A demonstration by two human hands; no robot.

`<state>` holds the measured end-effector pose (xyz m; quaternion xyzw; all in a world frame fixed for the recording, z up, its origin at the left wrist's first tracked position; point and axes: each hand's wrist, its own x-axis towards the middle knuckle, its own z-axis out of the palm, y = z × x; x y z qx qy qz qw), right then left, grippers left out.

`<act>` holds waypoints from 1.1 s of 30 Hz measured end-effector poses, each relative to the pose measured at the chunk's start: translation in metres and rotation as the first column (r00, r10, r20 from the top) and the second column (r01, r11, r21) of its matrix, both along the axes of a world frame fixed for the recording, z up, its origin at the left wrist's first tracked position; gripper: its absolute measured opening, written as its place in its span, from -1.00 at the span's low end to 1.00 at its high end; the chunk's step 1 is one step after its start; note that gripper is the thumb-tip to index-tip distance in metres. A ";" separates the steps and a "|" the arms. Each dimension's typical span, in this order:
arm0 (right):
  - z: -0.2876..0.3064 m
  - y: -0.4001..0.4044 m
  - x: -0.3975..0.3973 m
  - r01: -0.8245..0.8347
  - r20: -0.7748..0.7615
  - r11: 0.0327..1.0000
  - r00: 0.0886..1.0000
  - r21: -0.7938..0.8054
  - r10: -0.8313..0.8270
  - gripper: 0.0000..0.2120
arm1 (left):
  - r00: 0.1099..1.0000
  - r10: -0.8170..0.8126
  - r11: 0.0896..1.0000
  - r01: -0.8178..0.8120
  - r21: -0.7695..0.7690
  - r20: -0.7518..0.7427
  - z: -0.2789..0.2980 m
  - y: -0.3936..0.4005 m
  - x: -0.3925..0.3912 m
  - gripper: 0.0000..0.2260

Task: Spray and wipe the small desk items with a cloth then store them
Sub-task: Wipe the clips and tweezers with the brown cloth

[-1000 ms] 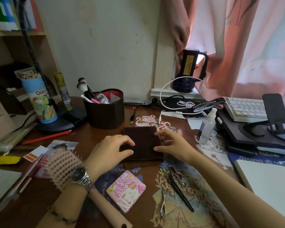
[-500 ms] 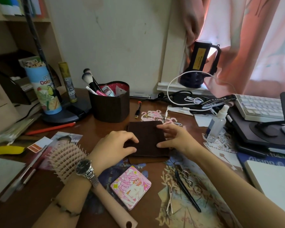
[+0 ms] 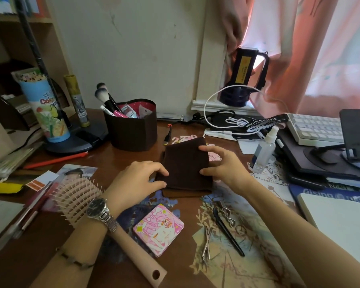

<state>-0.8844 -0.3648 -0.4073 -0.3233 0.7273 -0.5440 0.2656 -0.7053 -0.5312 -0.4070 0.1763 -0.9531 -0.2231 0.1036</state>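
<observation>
A folded dark brown cloth [image 3: 185,163] lies at the desk's middle. My left hand [image 3: 137,181] pinches its left edge with curled fingers. My right hand [image 3: 222,165] pinches its right edge between thumb and fingers. A small clear spray bottle [image 3: 264,150] stands upright to the right of the cloth. Nearer to me lie a pink square compact [image 3: 158,229], a beige hairbrush [image 3: 77,196] under my left forearm, metal hair clips [image 3: 206,242], a black pen [image 3: 229,233] and a silver chain clip [image 3: 228,215]. A brown holder [image 3: 133,132] with makeup brushes stands behind the cloth.
A lamp base [image 3: 75,140], a coloured pencil tube [image 3: 46,107] and a red pencil [image 3: 54,160] are at the left. A keyboard [image 3: 314,129], black phone stand [image 3: 355,136], stacked books [image 3: 320,169], white cables [image 3: 235,121] and a notebook [image 3: 341,221] crowd the right.
Both hands stay on the cloth's edges; the right thumb has shifted lower along the right edge. The camera has moved slightly, so the scene sits more to the right.
</observation>
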 end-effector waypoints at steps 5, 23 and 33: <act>0.006 0.022 -0.005 0.072 0.027 0.991 0.997 -0.111 -0.070 -0.39 | 1.000 -0.028 1.000 0.028 0.005 -0.012 0.002 0.006 0.001 -0.82; 0.051 0.149 0.003 0.186 -0.010 0.957 0.981 -0.223 -0.194 -0.41 | 0.950 -0.312 0.950 0.312 -0.006 0.034 0.016 0.073 -0.019 -0.79; 0.031 0.175 0.007 0.178 0.042 0.974 0.984 -0.142 -0.174 -0.43 | 0.905 -0.411 0.912 0.410 0.033 0.111 0.012 0.095 -0.030 -0.80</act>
